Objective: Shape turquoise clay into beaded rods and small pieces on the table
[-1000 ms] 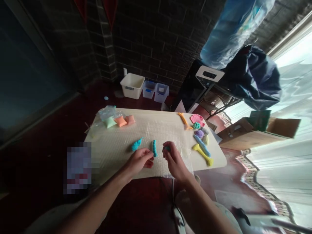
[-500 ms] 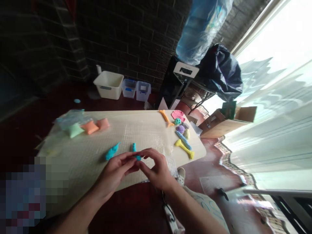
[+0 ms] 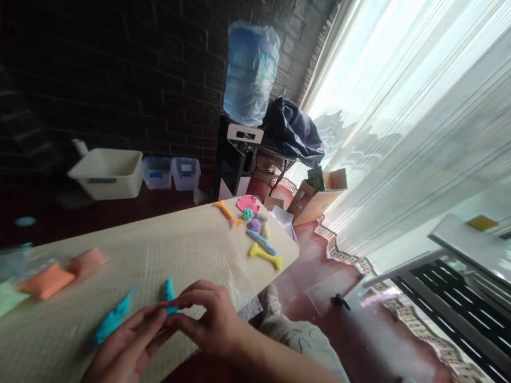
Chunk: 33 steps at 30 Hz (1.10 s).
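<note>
Between my two hands, at the fingertips, is a small piece of turquoise modelling clay (image 3: 172, 310), partly covered by fingers. My left hand (image 3: 133, 343) is closed on it from the left, its fingers pressed together. On the other side, the thumb and index finger of my right hand (image 3: 213, 314) pinch it. Just beyond the fingertips a short turquoise clay roll (image 3: 169, 289) shows; whether it joins the held piece I cannot tell. A larger turquoise clay lump (image 3: 114, 319) with a thin pointed end lies beside my left hand on the table (image 3: 139, 244).
Orange packets (image 3: 48, 280) and a pale green packet (image 3: 11, 298) lie at the left. Toward the right end are a yellow clay bone shape (image 3: 265, 256), a blue roll (image 3: 261, 242), an orange piece (image 3: 227, 214) and a pink piece (image 3: 248, 203). A water dispenser (image 3: 235, 159) stands behind.
The view has swung to the right, so the table and its things appear farther left. Both hands still hold the turquoise clay piece at their fingertips.
</note>
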Each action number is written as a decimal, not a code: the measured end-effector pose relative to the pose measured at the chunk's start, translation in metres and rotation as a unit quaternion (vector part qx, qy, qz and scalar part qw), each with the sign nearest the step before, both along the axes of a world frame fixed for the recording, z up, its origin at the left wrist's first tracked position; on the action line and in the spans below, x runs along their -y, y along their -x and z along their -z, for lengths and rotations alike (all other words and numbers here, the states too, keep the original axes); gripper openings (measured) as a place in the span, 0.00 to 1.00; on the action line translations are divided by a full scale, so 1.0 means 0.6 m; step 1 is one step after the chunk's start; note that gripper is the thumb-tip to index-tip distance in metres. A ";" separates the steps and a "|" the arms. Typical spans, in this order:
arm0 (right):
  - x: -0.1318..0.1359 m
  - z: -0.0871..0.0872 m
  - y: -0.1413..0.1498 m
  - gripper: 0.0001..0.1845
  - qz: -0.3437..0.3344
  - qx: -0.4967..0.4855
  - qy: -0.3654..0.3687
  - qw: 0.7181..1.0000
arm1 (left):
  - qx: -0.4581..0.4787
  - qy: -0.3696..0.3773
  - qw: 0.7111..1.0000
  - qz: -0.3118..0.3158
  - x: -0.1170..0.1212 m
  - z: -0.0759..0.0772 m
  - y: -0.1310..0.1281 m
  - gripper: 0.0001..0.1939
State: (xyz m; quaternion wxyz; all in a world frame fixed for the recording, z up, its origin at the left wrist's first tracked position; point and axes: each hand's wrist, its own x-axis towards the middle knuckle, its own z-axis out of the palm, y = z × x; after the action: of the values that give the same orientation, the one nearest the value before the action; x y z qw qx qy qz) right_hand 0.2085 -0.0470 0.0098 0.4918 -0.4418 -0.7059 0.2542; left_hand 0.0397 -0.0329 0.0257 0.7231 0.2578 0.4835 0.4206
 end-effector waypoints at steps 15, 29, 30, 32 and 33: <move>0.004 0.017 0.003 0.22 0.004 0.006 0.005 1.000 | 0.008 0.025 1.000 -0.014 -0.001 0.049 0.025 0.22; 0.043 -0.013 -0.025 0.07 0.013 -0.039 0.052 0.998 | 0.031 -0.069 0.997 -0.004 0.027 0.031 -0.008 0.18; 0.045 -0.014 -0.025 0.08 0.014 -0.033 0.047 0.998 | 0.031 -0.071 0.997 -0.003 0.027 0.031 -0.008 0.17; 0.047 -0.013 -0.025 0.11 0.023 -0.020 0.029 0.999 | 0.034 -0.077 0.996 -0.002 0.028 0.031 -0.009 0.17; 0.048 -0.012 -0.025 0.13 0.028 -0.011 0.020 0.999 | 0.036 -0.079 0.996 -0.002 0.027 0.031 -0.010 0.17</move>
State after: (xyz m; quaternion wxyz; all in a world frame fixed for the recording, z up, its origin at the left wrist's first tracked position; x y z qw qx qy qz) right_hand 0.2233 -0.0757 0.0172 0.4974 -0.4687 -0.6824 0.2595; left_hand 0.0456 -0.0493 0.0068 0.7168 0.2977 0.4227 0.4678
